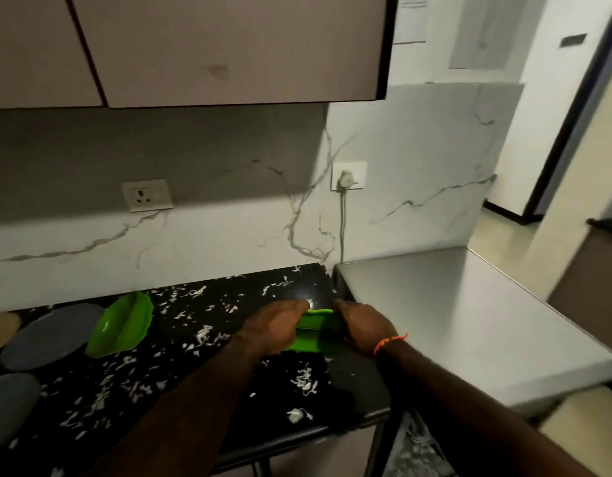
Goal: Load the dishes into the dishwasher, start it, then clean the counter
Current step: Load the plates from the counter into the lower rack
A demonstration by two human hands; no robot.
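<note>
Green tray point(311, 333) held between both hands over the black counter point(201, 356), contents hidden. Left hand point(277, 327) grips its left edge, right hand point(365, 328) its right. Second green dish point(120, 327) and grey plates point(46, 335) lie well left of the left hand.

- We see the counter point(201, 342) as polished black stone flecked with white, glossy under a glare spot
- The green dish point(313, 333) we hold and the green dish on the left point(120, 325) look like smooth, shiny plastic
- The steel top point(452, 321) reads as brushed metal, satin
- The wall point(418, 173) looks like smooth white veined marble
- The cabinet point(229, 46) above seems matt laminate
- The grey plates point(50, 335) look matt
</note>
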